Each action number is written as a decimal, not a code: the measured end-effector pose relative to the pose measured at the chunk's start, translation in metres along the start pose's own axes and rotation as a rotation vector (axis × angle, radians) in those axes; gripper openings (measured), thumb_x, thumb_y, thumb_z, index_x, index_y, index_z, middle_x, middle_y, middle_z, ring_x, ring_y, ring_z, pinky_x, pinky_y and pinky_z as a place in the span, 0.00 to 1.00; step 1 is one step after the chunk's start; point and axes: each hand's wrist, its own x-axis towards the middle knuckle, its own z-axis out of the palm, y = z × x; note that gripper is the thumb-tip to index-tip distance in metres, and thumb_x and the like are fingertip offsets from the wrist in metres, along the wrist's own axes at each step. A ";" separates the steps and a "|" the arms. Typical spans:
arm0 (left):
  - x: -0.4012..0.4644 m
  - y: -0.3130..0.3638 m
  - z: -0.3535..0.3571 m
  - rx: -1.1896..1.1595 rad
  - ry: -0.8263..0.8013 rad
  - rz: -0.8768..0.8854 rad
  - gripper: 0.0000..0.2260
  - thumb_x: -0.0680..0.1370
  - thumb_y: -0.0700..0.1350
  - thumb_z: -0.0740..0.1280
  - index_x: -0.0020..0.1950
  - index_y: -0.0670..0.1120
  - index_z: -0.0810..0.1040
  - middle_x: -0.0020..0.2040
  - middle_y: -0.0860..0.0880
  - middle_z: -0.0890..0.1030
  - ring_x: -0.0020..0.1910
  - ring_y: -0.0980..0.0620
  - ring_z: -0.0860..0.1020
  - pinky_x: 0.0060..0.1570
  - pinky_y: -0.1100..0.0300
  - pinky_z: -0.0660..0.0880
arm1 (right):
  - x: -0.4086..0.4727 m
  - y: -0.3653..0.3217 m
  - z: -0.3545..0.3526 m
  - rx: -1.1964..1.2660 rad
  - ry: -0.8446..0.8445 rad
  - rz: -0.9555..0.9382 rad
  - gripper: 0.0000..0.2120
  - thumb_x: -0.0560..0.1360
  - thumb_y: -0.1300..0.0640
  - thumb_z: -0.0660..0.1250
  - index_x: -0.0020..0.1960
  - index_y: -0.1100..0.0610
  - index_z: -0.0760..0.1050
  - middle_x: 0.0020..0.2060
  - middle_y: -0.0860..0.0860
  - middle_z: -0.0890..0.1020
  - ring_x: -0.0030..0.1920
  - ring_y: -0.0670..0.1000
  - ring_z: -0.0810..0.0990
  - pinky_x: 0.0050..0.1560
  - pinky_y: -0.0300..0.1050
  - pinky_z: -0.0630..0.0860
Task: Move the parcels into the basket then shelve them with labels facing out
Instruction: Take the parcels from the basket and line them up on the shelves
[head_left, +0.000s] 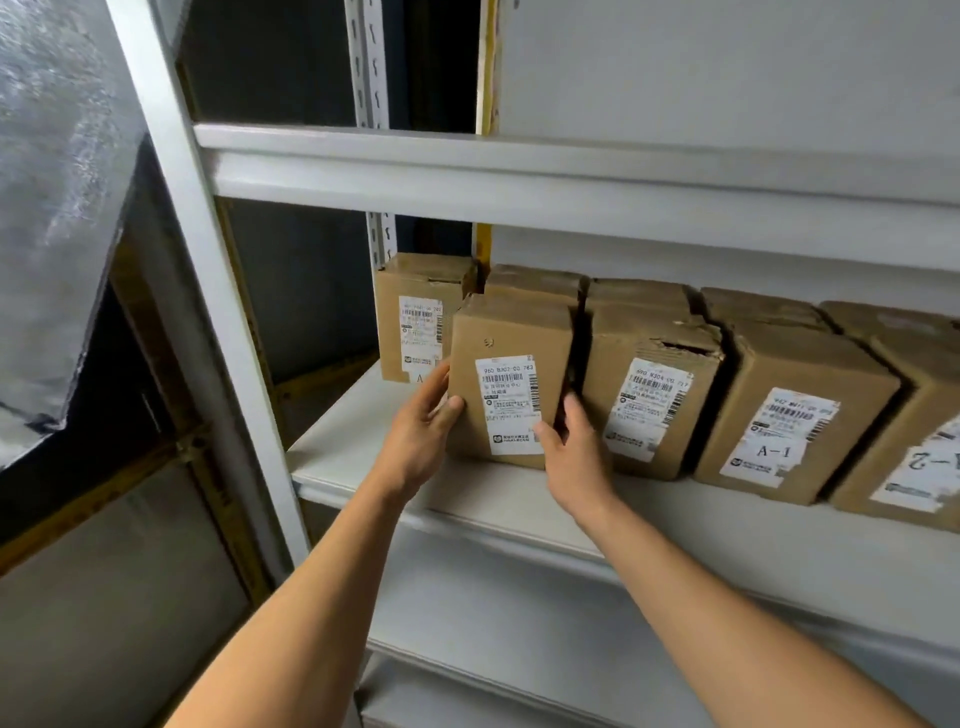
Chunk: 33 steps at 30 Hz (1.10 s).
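A brown cardboard parcel (506, 332) stands upright on the white shelf board (467, 499), its white label facing me. My left hand (421, 431) grips its left side, thumb on the front face. My right hand (574, 457) holds its lower right corner, thumb on the label and fingers tucked into the gap beside the neighbouring parcel (649, 395). Another labelled parcel (415, 322) stands behind it to the left. Two more parcels (795, 410) (904, 441) line the shelf to the right, labels out. No basket is in view.
An upper shelf beam (519, 182) runs just above the parcels. A white upright post (208, 291) borders the shelf on the left. A second row of boxes stands behind the front row. Lower shelf boards show below my arms.
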 end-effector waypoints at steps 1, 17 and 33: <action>0.007 -0.006 -0.001 -0.013 -0.022 0.011 0.23 0.87 0.44 0.61 0.80 0.65 0.68 0.75 0.60 0.75 0.77 0.56 0.71 0.77 0.42 0.69 | 0.000 -0.002 0.002 -0.010 0.041 -0.001 0.23 0.84 0.57 0.66 0.78 0.52 0.68 0.71 0.49 0.78 0.71 0.52 0.76 0.71 0.46 0.71; 0.039 -0.027 0.011 -0.024 -0.031 0.065 0.26 0.86 0.43 0.66 0.82 0.59 0.67 0.75 0.60 0.75 0.76 0.61 0.70 0.77 0.50 0.69 | 0.016 0.003 0.028 -0.031 0.261 0.120 0.28 0.87 0.59 0.59 0.85 0.54 0.56 0.80 0.56 0.68 0.78 0.57 0.68 0.75 0.46 0.65; 0.015 -0.019 0.009 0.068 0.109 0.001 0.22 0.85 0.48 0.67 0.79 0.58 0.71 0.72 0.57 0.79 0.68 0.59 0.77 0.63 0.70 0.75 | -0.007 0.001 0.000 0.102 0.059 0.038 0.28 0.85 0.60 0.65 0.82 0.51 0.63 0.73 0.44 0.74 0.74 0.43 0.73 0.75 0.41 0.71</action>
